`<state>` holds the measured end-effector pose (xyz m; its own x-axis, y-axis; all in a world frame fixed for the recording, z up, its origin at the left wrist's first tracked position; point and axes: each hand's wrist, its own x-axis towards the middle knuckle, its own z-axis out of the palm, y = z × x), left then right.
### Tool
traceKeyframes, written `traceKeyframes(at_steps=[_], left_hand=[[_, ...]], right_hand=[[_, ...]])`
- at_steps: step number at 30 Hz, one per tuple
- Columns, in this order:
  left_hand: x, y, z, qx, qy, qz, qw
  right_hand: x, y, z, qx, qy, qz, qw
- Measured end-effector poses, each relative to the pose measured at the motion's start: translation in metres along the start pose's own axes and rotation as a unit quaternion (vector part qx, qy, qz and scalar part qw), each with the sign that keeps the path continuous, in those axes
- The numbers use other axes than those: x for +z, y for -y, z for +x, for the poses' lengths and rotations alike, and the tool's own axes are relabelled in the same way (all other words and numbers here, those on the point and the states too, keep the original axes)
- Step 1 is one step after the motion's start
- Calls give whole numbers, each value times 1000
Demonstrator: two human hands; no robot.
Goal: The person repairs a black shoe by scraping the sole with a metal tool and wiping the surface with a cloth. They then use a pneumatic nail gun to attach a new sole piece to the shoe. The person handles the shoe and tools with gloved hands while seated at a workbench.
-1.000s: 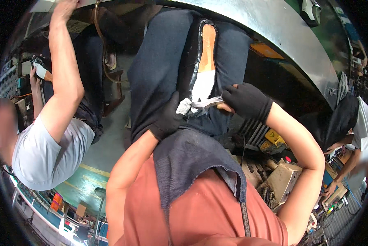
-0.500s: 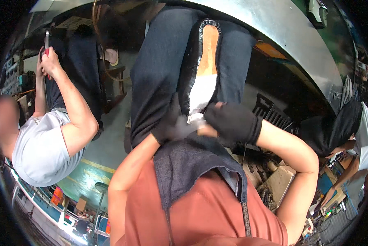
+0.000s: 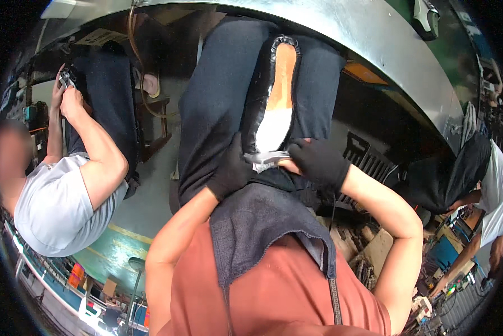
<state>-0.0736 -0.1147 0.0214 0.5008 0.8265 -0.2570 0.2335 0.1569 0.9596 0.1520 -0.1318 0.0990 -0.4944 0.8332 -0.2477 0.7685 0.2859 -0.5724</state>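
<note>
Mid-frame, a silver metal tool point(image 3: 270, 157) is being grasped by the black-gloved right hand point(image 3: 318, 162) at a black, tan-and-white-bottomed shoe point(image 3: 279, 106). For the black-gloved left hand point(image 3: 230, 170), grip cannot be told.

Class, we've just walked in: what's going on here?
A person holds a slim grey metallic tool in the black-gloved right hand, at the near end of a shoe-shaped piece with black edges and a tan and white face, lying between dark-clad thighs. The black-gloved left hand is at that end, grip unclear. To the left, another person in pale grey holds a metallic object.
</note>
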Motion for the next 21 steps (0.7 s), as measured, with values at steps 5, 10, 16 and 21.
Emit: traceKeyframes(at_steps=[5,10,16,21], left_hand=[[-5,-6,4,-17,77,11,997],[-27,5,11,-31,129,-22,991],[-25,-18,30,-259,142,-185,937],[-22,-27,26,-158,121,-56,979]], right_hand=[[-1,-2,-11,-13,7,0,1000],[-27,-9,-23,164,116,152,968],[-63,-11,-2,156,179,115,965],[-59,5,5,128,132,51,982]])
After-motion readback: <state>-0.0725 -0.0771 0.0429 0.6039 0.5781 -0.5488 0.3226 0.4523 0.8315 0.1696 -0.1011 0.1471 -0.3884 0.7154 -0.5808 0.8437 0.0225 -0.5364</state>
